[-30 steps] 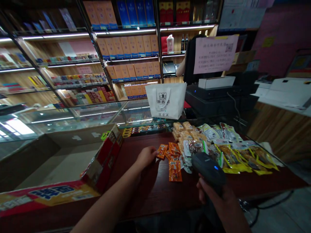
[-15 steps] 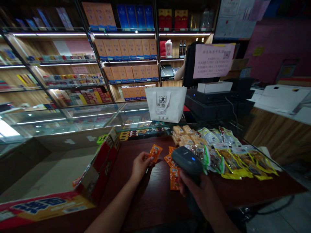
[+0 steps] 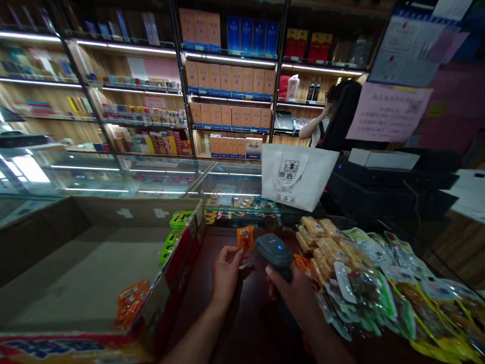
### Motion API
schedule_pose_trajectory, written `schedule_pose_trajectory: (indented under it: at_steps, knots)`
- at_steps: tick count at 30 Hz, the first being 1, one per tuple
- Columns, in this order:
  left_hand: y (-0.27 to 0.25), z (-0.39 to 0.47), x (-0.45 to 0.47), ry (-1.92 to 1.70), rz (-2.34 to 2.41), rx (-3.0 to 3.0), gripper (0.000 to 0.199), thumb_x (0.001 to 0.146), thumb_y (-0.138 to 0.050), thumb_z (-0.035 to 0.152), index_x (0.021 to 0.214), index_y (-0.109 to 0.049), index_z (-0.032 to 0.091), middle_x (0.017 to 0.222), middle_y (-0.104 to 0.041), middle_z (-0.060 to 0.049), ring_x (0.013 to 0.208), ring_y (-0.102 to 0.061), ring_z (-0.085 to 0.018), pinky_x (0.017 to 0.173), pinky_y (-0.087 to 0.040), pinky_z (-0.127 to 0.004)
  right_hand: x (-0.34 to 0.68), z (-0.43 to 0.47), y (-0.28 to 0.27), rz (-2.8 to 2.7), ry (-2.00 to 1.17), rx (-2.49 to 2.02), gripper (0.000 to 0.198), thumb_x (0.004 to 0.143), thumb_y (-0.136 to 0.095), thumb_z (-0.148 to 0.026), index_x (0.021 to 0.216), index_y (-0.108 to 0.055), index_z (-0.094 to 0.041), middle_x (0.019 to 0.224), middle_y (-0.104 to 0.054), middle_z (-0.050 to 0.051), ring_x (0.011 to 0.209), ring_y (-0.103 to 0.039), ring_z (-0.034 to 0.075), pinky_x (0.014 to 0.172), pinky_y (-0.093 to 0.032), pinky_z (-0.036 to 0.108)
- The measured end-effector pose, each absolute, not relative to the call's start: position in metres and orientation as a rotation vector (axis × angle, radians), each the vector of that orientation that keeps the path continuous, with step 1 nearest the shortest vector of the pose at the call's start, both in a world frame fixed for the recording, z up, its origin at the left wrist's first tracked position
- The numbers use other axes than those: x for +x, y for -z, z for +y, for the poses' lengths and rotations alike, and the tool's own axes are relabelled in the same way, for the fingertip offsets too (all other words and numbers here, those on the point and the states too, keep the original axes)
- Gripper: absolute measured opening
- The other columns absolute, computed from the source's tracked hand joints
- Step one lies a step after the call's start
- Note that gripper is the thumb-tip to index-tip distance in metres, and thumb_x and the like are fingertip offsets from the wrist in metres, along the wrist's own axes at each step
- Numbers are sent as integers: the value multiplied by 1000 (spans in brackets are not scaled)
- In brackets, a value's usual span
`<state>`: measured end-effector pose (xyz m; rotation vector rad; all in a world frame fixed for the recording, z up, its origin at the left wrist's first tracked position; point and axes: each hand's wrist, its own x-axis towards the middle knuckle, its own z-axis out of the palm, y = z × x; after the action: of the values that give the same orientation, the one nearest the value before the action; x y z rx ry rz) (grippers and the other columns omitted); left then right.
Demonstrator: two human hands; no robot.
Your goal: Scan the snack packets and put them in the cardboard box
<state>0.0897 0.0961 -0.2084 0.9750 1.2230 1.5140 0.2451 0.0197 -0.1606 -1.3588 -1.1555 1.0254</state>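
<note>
Between the thumb and fingers of my left hand [image 3: 226, 273] is a small orange snack packet [image 3: 245, 237], held upright above the dark red tabletop [image 3: 250, 313]. My right hand [image 3: 293, 290] is wrapped around the handle of a black barcode scanner [image 3: 275, 248], which has a blue light on top. The scanner's head is just right of the packet, apart from it. More orange packets [image 3: 304, 265] lie behind my right hand, partly hidden by it. Beside them are clear-wrapped tan snacks [image 3: 322, 240] and vacuum-sealed bags with green edges [image 3: 366, 290].
An open cardboard box [image 3: 91, 253] at left holds orange packets [image 3: 132, 303] and green packs [image 3: 172, 240]. A white tote bag [image 3: 299, 177] stands on the glass counter [image 3: 227, 177]. Yellow-edged bags [image 3: 435, 313] lie at right. Behind a monitor [image 3: 343, 114] is another person [image 3: 314, 126].
The view has swung left. The scanner has come closer to the orange packet in my left hand, and that packet is now more upright. The other person shows more.
</note>
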Motion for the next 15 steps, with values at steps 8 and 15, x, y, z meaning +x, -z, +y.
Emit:
schedule_pose_trajectory:
  at_steps: [8,15]
  knots:
    - [215,94,100,-1396,1189,871,46,57,-84,52,76,-59,19,68,-73,-3,62,-71,-22,56,-59,-32,244,16,169,-1238,-920,-1447,33,84,-65,-52,76,-62,-21,50,-63,-1,46,-61,19,49,-47,27]
    - [212,93,99,-1369,1194,872,37,61,-81,47,74,-60,20,67,-72,-2,63,-72,-22,60,-59,-32,247,14,177,-1250,-978,-1452,39,88,-61,-57,76,-63,-20,50,-63,-1,49,-62,19,53,-47,27]
